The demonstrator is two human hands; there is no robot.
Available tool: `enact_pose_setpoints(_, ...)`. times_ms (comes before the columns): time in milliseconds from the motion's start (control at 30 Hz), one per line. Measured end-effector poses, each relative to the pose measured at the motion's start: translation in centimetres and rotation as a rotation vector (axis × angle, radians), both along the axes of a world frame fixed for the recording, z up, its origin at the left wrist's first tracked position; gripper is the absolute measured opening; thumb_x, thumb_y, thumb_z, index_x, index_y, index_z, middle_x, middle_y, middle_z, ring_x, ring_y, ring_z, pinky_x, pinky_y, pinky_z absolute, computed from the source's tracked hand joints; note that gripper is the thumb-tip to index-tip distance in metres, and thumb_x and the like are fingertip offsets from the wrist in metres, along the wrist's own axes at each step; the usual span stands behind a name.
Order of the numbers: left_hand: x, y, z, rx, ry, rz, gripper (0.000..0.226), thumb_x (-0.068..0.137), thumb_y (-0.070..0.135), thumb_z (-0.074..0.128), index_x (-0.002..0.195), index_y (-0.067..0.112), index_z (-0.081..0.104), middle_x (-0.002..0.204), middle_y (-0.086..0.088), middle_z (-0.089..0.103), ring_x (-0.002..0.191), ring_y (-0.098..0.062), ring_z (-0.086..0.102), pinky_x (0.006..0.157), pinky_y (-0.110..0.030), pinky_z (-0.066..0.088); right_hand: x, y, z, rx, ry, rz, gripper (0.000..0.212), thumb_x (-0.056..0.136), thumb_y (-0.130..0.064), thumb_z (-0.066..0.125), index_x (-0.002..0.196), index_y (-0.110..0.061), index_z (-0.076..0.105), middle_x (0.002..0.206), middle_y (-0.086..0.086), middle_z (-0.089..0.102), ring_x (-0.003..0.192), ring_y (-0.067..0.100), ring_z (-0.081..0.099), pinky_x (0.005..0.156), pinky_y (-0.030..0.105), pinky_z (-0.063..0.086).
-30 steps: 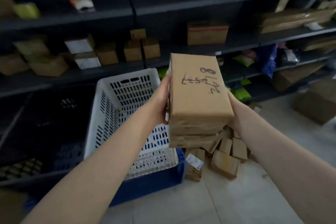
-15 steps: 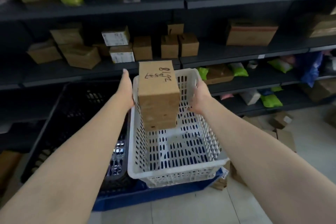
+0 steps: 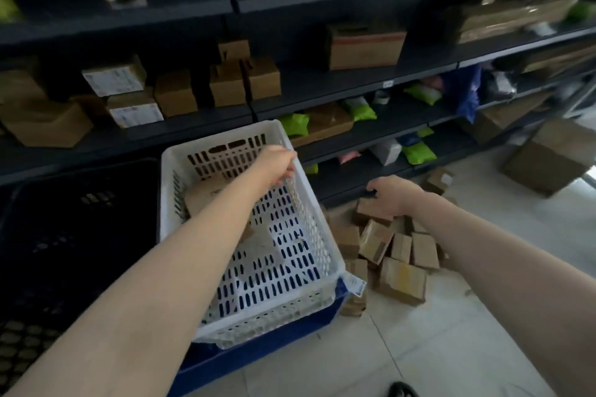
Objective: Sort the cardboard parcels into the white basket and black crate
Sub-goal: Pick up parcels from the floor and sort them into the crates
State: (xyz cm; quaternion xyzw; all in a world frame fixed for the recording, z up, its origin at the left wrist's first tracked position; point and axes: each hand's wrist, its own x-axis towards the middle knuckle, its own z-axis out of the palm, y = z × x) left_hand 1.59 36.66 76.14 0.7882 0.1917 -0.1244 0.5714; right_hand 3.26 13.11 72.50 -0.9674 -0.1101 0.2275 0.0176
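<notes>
While a parcel (image 3: 206, 200) lies inside the white basket (image 3: 325, 255) at about 10 o'clock of its floor, partly hidden by the left forearm, the left hand (image 3: 277, 164) hangs empty over the basket's far right rim, fingers loosely curled and gripping nothing. The right hand (image 3: 392, 195) is at 3 o'clock from the basket, palm down on the top box (image 3: 371, 211) of a pile (image 3: 400, 245) of small cardboard parcels on the tiled floor (image 3: 451, 332); its fingers are spread over the box, and whether they have closed on it cannot be told. The pile sits just beside the basket's right wall, one box (image 3: 401, 280) at the pile's 6 o'clock edge lying tilted. The basket rests on a blue tray (image 3: 267, 345), with the black crate (image 3: 77, 235) touching it at 9 o'clock; the crate's inside is too dark to read. Dark shelves (image 3: 338, 87) run across 12 o'clock, carrying brown boxes (image 3: 364, 45) and green packets (image 3: 419, 153), and a larger carton (image 3: 548, 158) stands on the floor at 2 o'clock, well apart from the pile
</notes>
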Motion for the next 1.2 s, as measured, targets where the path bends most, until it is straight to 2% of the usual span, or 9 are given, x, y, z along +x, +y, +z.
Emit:
enact_pose_setpoints(100, 2.1, -6.6, -1.0, 0.086, 0.064, -0.166, 0.026, 0.098, 0.027, 0.048, 0.117, 0.011, 0.055, 0.104, -0.010, 0.059, 0.094, -0.023, 0.057, 0.084, -0.036, 0.045, 2.6, -5.3, -1.0, 0.011, 0.011, -0.011, 0.030, 0.088, -0.038, 0.050, 0.110, -0.019, 0.059, 0.115, 0.005, 0.062, 0.098, 0.023, 0.057, 0.089, 0.040, 0.050)
enact_pose_setpoints(167, 3.9, -10.6, -2.0, 0.127, 0.089, -0.226, 0.018, 0.097, 0.028, 0.049, 0.106, 0.014, 0.055, 0.099, -0.009, 0.057, 0.090, -0.024, 0.054, 0.080, -0.034, 0.043, 4.6, -8.5, -1.4, 0.030, 0.032, -0.012, 0.037, 0.089, -0.037, 0.052, 0.119, -0.017, 0.059, 0.119, 0.005, 0.061, 0.106, 0.025, 0.057, 0.094, 0.042, 0.049)
enact_pose_setpoints(300, 8.5, -17.4, -4.2, 0.175, 0.109, -0.204, 0.014, 0.095, 0.027, 0.050, 0.092, 0.014, 0.056, 0.093, -0.009, 0.055, 0.086, -0.023, 0.052, 0.067, -0.031, 0.040, 9.7, -14.6, -2.0, 0.062, 0.053, -0.007, 0.038, 0.094, -0.030, 0.048, 0.126, -0.012, 0.057, 0.123, 0.009, 0.058, 0.112, 0.027, 0.055, 0.094, 0.039, 0.048)
enact_pose_setpoints(567, 14.2, -25.7, -8.6, 0.310, 0.203, -0.168, 0.016, 0.094, 0.023, 0.050, 0.091, 0.008, 0.056, 0.084, -0.010, 0.050, 0.072, -0.021, 0.048, 0.065, -0.031, 0.039, 17.0, -24.5, -4.8, 0.108, 0.116, -0.023, 0.037, 0.094, -0.024, 0.051, 0.128, -0.009, 0.056, 0.127, 0.011, 0.058, 0.116, 0.028, 0.054, 0.097, 0.037, 0.045)
enact_pose_setpoints(633, 14.6, -27.2, -11.3, 0.327, 0.230, -0.177, 0.014, 0.094, 0.022, 0.052, 0.087, 0.011, 0.058, 0.086, -0.007, 0.054, 0.074, -0.018, 0.051, 0.074, -0.032, 0.044, 18.0, -26.2, -7.3, 0.100, 0.131, -0.030, 0.039, 0.094, -0.025, 0.052, 0.129, -0.008, 0.055, 0.130, 0.012, 0.056, 0.119, 0.029, 0.053, 0.095, 0.035, 0.043)
enact_pose_setpoints(733, 14.6, -28.8, -16.7, 0.333, 0.285, -0.217, 0.021, 0.094, 0.023, 0.051, 0.076, 0.015, 0.057, 0.076, -0.003, 0.052, 0.068, -0.013, 0.049, 0.066, -0.030, 0.041, 18.2, -28.0, -13.4, 0.082, 0.215, -0.066, 0.039, 0.093, -0.027, 0.053, 0.128, -0.010, 0.056, 0.128, 0.009, 0.057, 0.117, 0.028, 0.053, 0.093, 0.033, 0.043)
enact_pose_setpoints(1000, 11.0, -31.3, -38.6, 0.238, 0.593, -0.234, 0.028, 0.095, 0.016, 0.048, 0.106, -0.005, 0.063, 0.106, -0.021, 0.065, 0.094, -0.029, 0.062, 0.076, -0.030, 0.046, 12.8, -32.2, -35.0, -0.029, 0.509, -0.125, 0.043, 0.097, -0.026, 0.046, 0.136, -0.009, 0.047, 0.139, 0.012, 0.048, 0.128, 0.029, 0.044, 0.104, 0.034, 0.040)
enact_pose_setpoints(1100, 9.8, -32.7, -47.3, 0.244, 0.660, -0.289, 0.023, 0.092, 0.014, 0.047, 0.093, -0.002, 0.064, 0.102, -0.022, 0.066, 0.095, -0.030, 0.062, 0.087, -0.036, 0.050, 10.7, -34.0, -43.2, -0.073, 0.590, -0.170, 0.045, 0.095, -0.028, 0.048, 0.137, -0.011, 0.047, 0.138, 0.012, 0.050, 0.125, 0.029, 0.048, 0.100, 0.034, 0.042)
enact_pose_setpoints(1200, 10.3, -34.7, -55.1, 0.243, 0.670, -0.341, 0.013, 0.092, 0.016, 0.049, 0.086, 0.009, 0.057, 0.089, -0.014, 0.058, 0.084, -0.023, 0.055, 0.077, -0.030, 0.042, 10.8, -35.1, -51.9, -0.062, 0.611, -0.205, 0.049, 0.093, -0.029, 0.050, 0.140, -0.014, 0.044, 0.138, 0.012, 0.050, 0.124, 0.029, 0.049, 0.099, 0.035, 0.044)
